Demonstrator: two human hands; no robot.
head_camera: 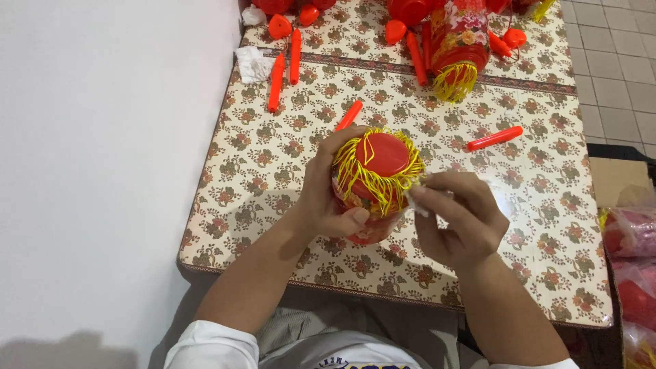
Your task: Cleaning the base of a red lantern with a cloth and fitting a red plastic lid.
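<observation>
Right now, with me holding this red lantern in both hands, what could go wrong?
The yellow fringe lies loose over the lantern, so your right hand, pinching at its edge, might snag or tangle strands. Your left hand alone grips it, so it might slip. Red sticks lie loose on the table and might roll.

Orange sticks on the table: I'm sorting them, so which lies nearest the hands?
The short orange stick just beyond the held lantern, above the left hand; the others lie farther off.

The left hand hides much of the red lantern. Far red parts and right-side bags are cut off by the edges.
</observation>
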